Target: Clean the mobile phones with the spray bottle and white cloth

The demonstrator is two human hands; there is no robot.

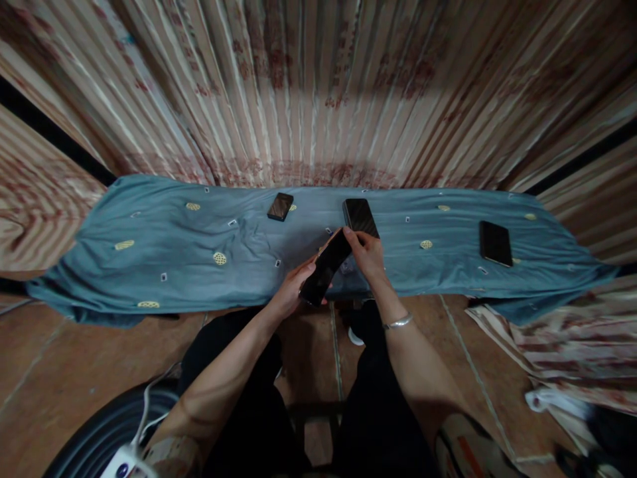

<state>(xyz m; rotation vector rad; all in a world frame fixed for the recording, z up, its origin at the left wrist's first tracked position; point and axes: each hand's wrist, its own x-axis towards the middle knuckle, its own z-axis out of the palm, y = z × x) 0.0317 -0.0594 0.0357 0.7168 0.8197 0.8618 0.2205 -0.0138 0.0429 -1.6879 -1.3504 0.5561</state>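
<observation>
A black smartphone (326,267) is held tilted above the front edge of the cloth-covered table. My left hand (291,290) grips its lower left side, with fingertips showing past the bottom right edge. At its upper right corner, my right hand (365,252) pinches the phone between thumb and fingers. The phone's dark screen faces up toward me. Just behind my right hand lies a larger dark flat box (361,216) on the cloth. A smaller black box (281,206) rests farther left, near the back.
Blue cloth (249,265) with yellow prints covers the long narrow table. Toward its right end lies another black flat case (495,243). Striped curtains (308,99) hang behind. On the floor at lower left are a white power strip (127,463) and a black ribbed round object (94,441).
</observation>
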